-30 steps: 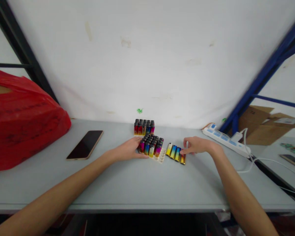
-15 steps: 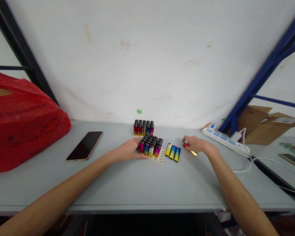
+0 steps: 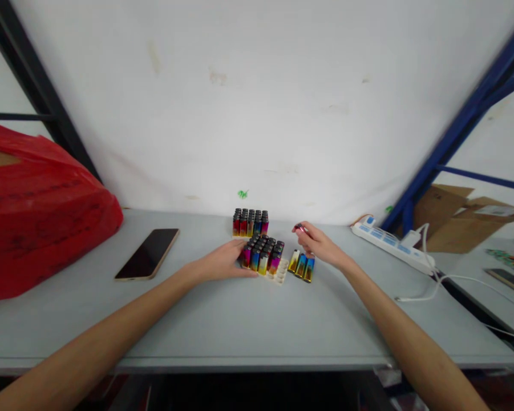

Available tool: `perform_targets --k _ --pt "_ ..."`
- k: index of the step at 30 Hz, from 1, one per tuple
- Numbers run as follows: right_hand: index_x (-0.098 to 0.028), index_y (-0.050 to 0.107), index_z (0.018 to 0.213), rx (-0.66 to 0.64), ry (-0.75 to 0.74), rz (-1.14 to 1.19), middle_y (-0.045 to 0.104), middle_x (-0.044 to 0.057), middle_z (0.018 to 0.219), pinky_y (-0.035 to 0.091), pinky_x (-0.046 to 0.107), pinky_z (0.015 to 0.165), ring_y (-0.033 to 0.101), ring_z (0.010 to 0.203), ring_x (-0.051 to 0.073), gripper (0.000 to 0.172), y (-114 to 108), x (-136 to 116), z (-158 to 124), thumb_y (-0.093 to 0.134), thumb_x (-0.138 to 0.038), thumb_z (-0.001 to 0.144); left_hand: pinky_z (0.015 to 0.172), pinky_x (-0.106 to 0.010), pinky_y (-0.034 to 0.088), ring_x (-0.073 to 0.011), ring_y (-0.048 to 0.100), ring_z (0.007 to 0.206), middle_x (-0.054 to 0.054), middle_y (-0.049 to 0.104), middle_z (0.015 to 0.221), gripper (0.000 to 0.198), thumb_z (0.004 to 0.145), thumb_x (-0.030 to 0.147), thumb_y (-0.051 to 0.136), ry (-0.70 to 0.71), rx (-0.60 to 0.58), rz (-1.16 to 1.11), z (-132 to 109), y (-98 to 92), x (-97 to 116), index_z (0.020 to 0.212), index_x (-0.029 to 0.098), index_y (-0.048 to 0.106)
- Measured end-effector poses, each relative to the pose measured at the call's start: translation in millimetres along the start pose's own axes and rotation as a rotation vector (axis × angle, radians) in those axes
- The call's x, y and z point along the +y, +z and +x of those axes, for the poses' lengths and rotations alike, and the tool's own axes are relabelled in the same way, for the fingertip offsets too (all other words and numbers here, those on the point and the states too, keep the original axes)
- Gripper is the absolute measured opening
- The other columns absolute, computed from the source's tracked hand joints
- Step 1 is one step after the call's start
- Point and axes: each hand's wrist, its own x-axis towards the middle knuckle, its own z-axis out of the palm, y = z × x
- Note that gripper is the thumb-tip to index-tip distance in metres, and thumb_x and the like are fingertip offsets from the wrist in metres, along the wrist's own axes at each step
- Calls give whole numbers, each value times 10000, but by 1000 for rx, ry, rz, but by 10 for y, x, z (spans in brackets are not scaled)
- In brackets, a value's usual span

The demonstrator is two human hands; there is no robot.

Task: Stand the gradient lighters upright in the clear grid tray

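A pale tray (image 3: 279, 275) with round slots holds several upright lighters (image 3: 263, 251) with black tops and shiny coloured bodies. Its right-hand slots are bare. My left hand (image 3: 226, 261) grips the tray's left side, fingers behind and thumb along the front. Just right of the tray, three lighters (image 3: 300, 266) in yellow, blue and gold lie side by side on the table. Above them, my right hand (image 3: 320, 245) pinches one lighter (image 3: 300, 227), its dark top showing at the fingertips and the rest mostly hidden.
Against the wall stands a second block of upright lighters (image 3: 250, 222). A phone (image 3: 148, 254) lies left, beside a big red plastic bag (image 3: 43, 211). To the right are a white power strip (image 3: 391, 245) with cables, a blue metal frame (image 3: 453, 137) and cardboard boxes (image 3: 449, 220).
My right hand has lifted the lighter and carried it left, from right of the three lying lighters to above them. My left hand and the tray have stayed put.
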Motion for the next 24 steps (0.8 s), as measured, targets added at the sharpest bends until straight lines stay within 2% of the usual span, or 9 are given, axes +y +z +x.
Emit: perform_targets --k 4,7,9,12,17,20,24 --pt "-203 598 772 200 -50 -97 487 -33 612 351 244 523 454 554 121 568 132 -40 20 467 -726 951 1166 -391 457 -321 625 1311 -95 675 1427 677 828 534 844 -2 15 -14 -5 -1 5 1379 197 642" --pt "-221 500 598 224 25 40 409 -32 527 297 254 489 387 506 117 657 232 -82 16 414 -780 933 1158 -386 461 -322 626 1304 -97 678 1418 660 826 535 845 1 12 -15 -4 -10 14 1357 194 654" --pt "-242 414 540 208 125 185 322 -50 481 238 256 449 302 455 103 648 303 -116 7 425 -772 913 1146 -390 470 -322 629 1296 -97 682 1407 642 830 530 843 -1 0 -16 -1 -15 20 1343 191 660" --pt "-258 346 523 171 232 348 244 -72 458 165 252 416 199 417 86 560 393 -169 -9 455 -661 896 1138 -402 475 -324 630 1291 -103 682 1404 633 834 518 844 -7 -9 -16 3 -19 26 1341 186 662" --pt "-259 335 527 174 217 384 247 -67 458 152 246 392 193 406 86 460 446 -225 -27 433 -528 887 1168 -416 449 -329 615 1317 -110 665 1432 668 831 525 847 -4 -5 -3 4 -20 25 1372 187 647" --pt "-254 355 546 151 202 403 246 -75 464 144 242 402 179 409 79 487 436 -228 -29 457 -581 893 1173 -421 446 -335 612 1323 -116 660 1438 661 836 531 842 -2 -14 8 5 -14 11 1364 180 656" --pt "-231 441 585 132 128 409 261 -81 492 142 244 425 197 427 78 624 406 -202 -30 475 -775 889 1186 -423 438 -336 605 1337 -118 655 1448 646 838 537 840 8 -12 9 8 -7 -6 1348 179 670"
